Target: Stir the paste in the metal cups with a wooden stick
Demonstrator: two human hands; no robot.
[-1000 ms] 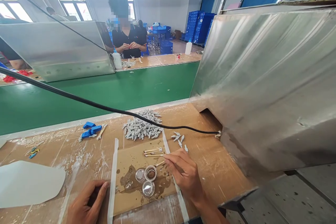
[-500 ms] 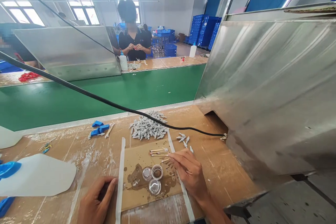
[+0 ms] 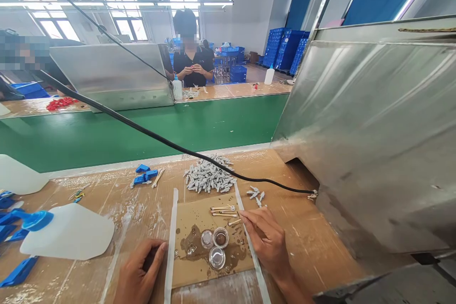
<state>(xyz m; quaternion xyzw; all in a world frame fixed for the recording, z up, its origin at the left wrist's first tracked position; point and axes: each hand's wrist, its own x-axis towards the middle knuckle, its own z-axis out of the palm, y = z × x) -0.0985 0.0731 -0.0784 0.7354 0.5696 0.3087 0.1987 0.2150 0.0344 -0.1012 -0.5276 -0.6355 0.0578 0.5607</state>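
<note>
My right hand (image 3: 267, 240) is over the right edge of the brown cardboard pad (image 3: 192, 268), thumb and forefinger pinched at the end of a cotton swab (image 3: 234, 222). Just left of the fingertips, several more cotton swabs (image 3: 223, 208) with dark tips lie on the pad. Below them stand three small clear round cups: one with brownish liquid (image 3: 221, 237), one at left (image 3: 207, 239) and one in front (image 3: 217, 258). Dark wet stains surround the cups. My left hand (image 3: 142, 270) rests beside the pad's left edge, fingers curled, with nothing visible in it.
A pile of small grey parts (image 3: 208, 175) lies behind the pad, with a few loose ones (image 3: 257, 195) at right. A black cable (image 3: 171, 145) crosses above. Blue pieces (image 3: 145, 175) and a white bottle (image 3: 71, 232) lie left. A metal panel (image 3: 374, 142) stands right. Across sits a person (image 3: 192, 64).
The whole view has shifted, so everything appears slightly further right and lower. Both hands stay in nearly the same places relative to the pad, cups and swabs.
</note>
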